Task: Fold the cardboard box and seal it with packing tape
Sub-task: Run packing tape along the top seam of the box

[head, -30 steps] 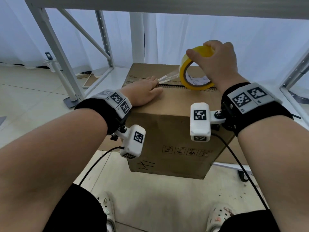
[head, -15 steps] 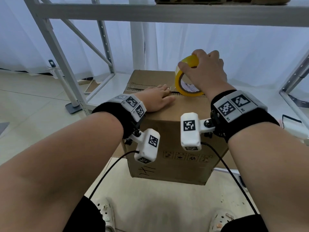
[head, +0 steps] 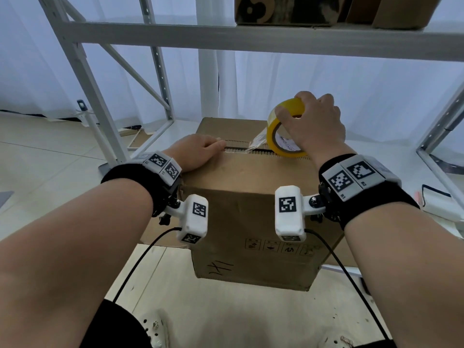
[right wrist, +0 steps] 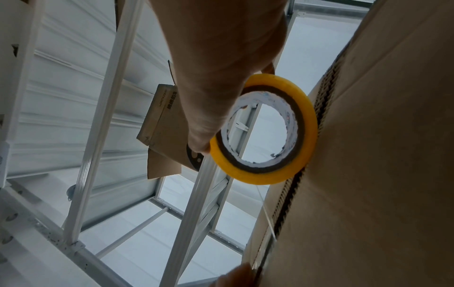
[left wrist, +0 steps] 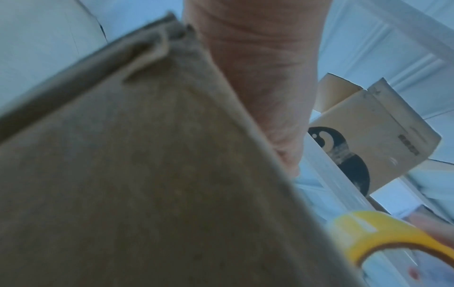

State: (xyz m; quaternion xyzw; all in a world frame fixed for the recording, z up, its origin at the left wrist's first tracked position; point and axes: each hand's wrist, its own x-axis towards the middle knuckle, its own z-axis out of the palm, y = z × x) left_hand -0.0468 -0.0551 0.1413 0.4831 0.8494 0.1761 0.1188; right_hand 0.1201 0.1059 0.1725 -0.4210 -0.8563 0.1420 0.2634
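A brown cardboard box (head: 251, 222) stands in front of me with its top flaps folded down and a dark seam (head: 241, 149) between them. My left hand (head: 198, 150) lies flat on the left end of the seam and presses the tape end down. My right hand (head: 311, 121) grips a yellow roll of packing tape (head: 283, 136) that stands on the seam's right part. A short clear strip (head: 258, 141) runs from the roll toward my left fingers. The roll (right wrist: 265, 128) touches the box top (right wrist: 383, 155) in the right wrist view. The box wall (left wrist: 147, 174) fills the left wrist view.
A white metal rack (head: 226, 38) frames the box, with its shelf beam overhead and uprights at left (head: 82, 79) and right (head: 442, 126). Other cardboard boxes (head: 296, 8) sit on the shelf above. Tiled floor (head: 37, 151) spreads to the left, and my shoes (head: 153, 330) are below.
My right hand has carried the roll further right along the seam and a longer strip is out. My left hand slid slightly left. My head has tilted up.
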